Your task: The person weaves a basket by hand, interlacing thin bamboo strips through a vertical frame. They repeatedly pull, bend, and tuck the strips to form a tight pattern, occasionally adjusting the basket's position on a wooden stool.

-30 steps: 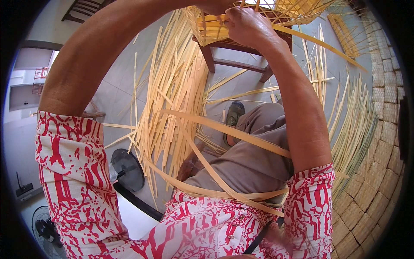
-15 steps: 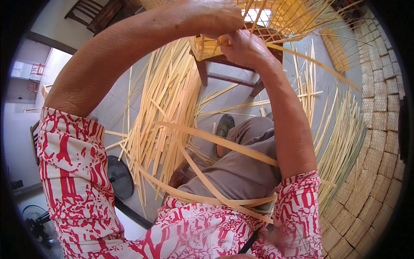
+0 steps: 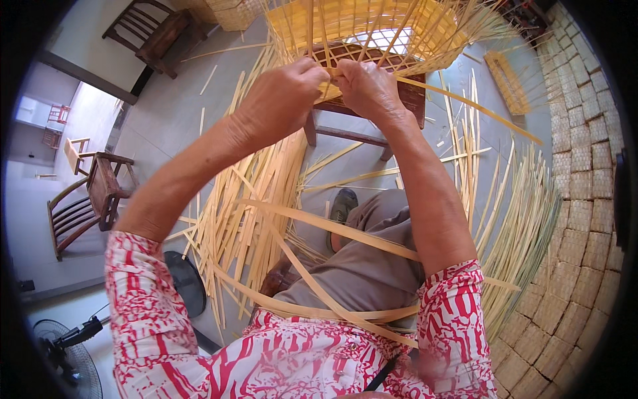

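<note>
At the near edge of a yellow, partly woven bamboo basket, my left hand and my right hand are side by side, both closed on a flat bamboo strip at the weave. The strip trails out past my right hand toward the right. Upright unwoven strips stick up from the basket, which rests on a dark wooden stool. My fingertips are partly hidden by my knuckles and the weave. Loose pale strips lie on the floor below and across my lap.
Wooden chairs stand at the left and upper left. A fan is at lower left. A flat woven piece and a long bundle of thin splints lie at the right, beside stacked woven blocks along the right side.
My left hand has come down and leftward from the top, with its elbow lower and further in. My right hand is lower. More of the basket and the chairs now shows.
</note>
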`<action>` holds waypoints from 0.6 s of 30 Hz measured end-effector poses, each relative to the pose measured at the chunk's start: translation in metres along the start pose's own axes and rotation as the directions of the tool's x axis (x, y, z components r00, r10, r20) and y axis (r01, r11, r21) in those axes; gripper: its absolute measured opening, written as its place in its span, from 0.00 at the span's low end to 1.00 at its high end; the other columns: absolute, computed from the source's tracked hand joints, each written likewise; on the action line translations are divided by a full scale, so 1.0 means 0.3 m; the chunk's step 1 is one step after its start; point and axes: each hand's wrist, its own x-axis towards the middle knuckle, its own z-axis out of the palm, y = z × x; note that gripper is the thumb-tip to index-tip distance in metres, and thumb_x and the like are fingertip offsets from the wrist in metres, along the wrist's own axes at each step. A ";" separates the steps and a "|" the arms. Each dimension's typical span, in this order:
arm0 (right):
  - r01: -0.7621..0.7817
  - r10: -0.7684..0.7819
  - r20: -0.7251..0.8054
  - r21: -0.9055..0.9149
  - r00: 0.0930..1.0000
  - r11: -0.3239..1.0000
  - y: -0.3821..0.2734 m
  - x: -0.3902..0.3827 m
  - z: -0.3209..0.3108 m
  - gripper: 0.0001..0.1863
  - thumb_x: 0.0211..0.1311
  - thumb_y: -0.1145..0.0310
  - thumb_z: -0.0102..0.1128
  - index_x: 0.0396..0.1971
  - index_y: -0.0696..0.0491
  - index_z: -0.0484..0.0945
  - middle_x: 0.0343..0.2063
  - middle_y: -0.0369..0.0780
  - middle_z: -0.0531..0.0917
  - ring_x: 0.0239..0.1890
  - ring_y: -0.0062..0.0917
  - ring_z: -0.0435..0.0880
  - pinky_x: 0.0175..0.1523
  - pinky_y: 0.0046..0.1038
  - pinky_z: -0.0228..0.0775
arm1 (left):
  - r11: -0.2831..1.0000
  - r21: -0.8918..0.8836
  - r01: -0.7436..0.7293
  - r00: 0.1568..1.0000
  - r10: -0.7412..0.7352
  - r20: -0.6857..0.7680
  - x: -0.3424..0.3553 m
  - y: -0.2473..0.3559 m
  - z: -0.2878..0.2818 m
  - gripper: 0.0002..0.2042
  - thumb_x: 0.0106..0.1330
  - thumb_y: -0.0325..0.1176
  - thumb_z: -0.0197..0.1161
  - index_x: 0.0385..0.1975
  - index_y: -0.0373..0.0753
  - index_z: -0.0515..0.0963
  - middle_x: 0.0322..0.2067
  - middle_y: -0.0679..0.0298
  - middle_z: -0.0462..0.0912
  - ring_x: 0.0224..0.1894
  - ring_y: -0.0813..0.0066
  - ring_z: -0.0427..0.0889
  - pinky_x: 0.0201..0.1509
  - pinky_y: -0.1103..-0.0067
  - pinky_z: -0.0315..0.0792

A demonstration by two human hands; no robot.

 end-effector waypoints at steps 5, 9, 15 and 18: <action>-0.032 0.032 0.000 0.004 0.999 0.999 0.029 0.010 0.001 0.09 0.65 0.60 0.59 0.35 0.49 0.82 0.28 0.47 0.86 0.36 0.48 0.86 0.41 0.49 0.76 | 0.941 -0.246 0.233 0.948 -0.277 -0.159 0.047 0.030 0.070 0.27 0.64 0.22 0.60 0.65 0.31 0.65 0.49 0.47 0.83 0.43 0.47 0.85 0.47 0.65 0.80; -0.058 0.058 0.023 0.009 0.998 0.998 0.024 0.015 -0.011 0.08 0.60 0.63 0.64 0.36 0.49 0.85 0.31 0.48 0.87 0.37 0.45 0.89 0.40 0.46 0.78 | 0.881 -0.126 0.456 0.881 -0.467 -0.075 0.135 0.060 0.110 0.33 0.64 0.22 0.61 0.69 0.28 0.57 0.45 0.46 0.85 0.38 0.49 0.87 0.45 0.67 0.81; -0.029 0.029 -0.001 0.017 1.000 0.999 0.024 0.015 0.011 0.07 0.64 0.63 0.58 0.35 0.48 0.82 0.29 0.47 0.86 0.36 0.46 0.87 0.41 0.47 0.78 | 0.788 -0.423 0.448 0.845 -0.527 -0.087 0.121 -0.035 0.214 0.18 0.67 0.22 0.60 0.56 0.27 0.71 0.36 0.51 0.87 0.30 0.67 0.89 0.33 0.75 0.83; -0.017 0.017 0.025 0.006 1.000 1.000 0.019 0.009 -0.010 0.06 0.61 0.66 0.58 0.34 0.47 0.82 0.29 0.46 0.87 0.36 0.46 0.87 0.41 0.46 0.78 | 0.821 -0.411 0.397 0.891 -0.452 -0.042 0.136 -0.069 0.179 0.05 0.68 0.23 0.62 0.40 0.31 0.79 0.30 0.55 0.87 0.28 0.75 0.88 0.31 0.80 0.81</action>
